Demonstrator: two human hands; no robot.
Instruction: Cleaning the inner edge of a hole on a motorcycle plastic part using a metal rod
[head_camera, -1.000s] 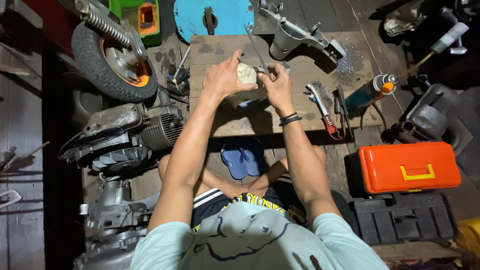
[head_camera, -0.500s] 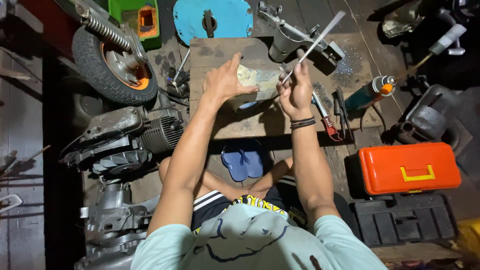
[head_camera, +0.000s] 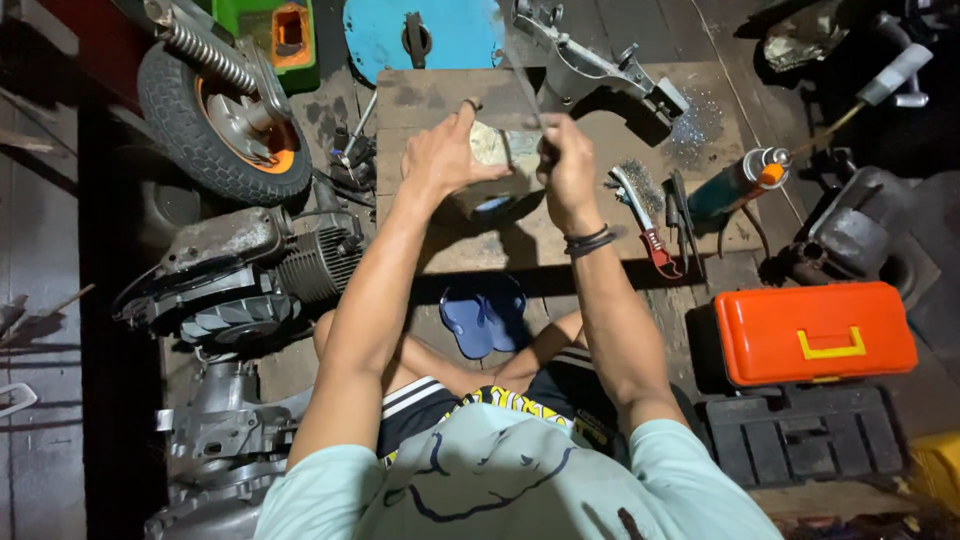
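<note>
- Orange toolbox (head_camera: 815, 332) with a yellow handle sits well off to the right of my right hand (head_camera: 567, 170), down near my knee; a black case (head_camera: 805, 437) sits just below it.
- Green box (head_camera: 283, 35) with an orange patch is up and left of my left hand (head_camera: 443, 155), by the scooter wheel (head_camera: 215, 115). Blue round cover (head_camera: 425, 35) lies straight above my hands.
- Teal spray can (head_camera: 735, 182) with an orange cap lies right of my right hand, past the red-handled wrench (head_camera: 645, 222).
- My left hand grips the small pale metal part (head_camera: 492, 150) over the wooden board (head_camera: 450, 240).
- My right hand is clenched on a thin rod (head_camera: 522, 85), which touches the part between my hands.
</note>
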